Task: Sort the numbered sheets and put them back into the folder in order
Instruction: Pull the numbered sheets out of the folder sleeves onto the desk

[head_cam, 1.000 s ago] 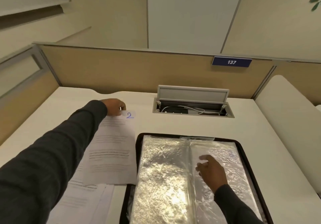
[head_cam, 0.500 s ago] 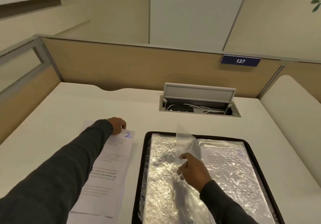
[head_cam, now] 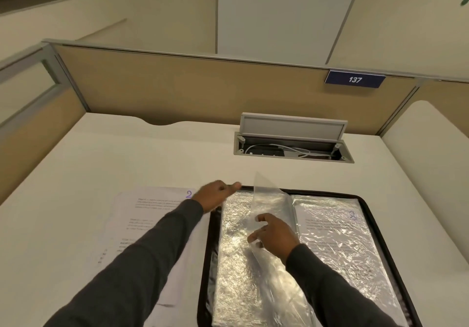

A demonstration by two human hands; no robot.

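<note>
A black folder (head_cam: 375, 227) lies open on the desk, its pages shiny clear sleeves. My right hand (head_cam: 272, 234) holds one empty sleeve (head_cam: 269, 199) upright over the spine. The right page holds a sheet marked 3 (head_cam: 337, 227). A loose sheet marked 2 (head_cam: 152, 215) lies left of the folder, on other sheets. My left hand (head_cam: 215, 196) hovers at the folder's top left corner, fingers stretched toward the sleeves, holding nothing.
An open cable hatch (head_cam: 291, 146) with wires sits in the desk behind the folder. A tan partition (head_cam: 193, 90) with a blue 137 plate (head_cam: 355, 79) closes the back. A second desk (head_cam: 426, 149) adjoins on the right.
My left hand has let go of sheet 2 and moved right to the folder's corner. My right hand has lifted a sleeve off the right page and stood it upright.
</note>
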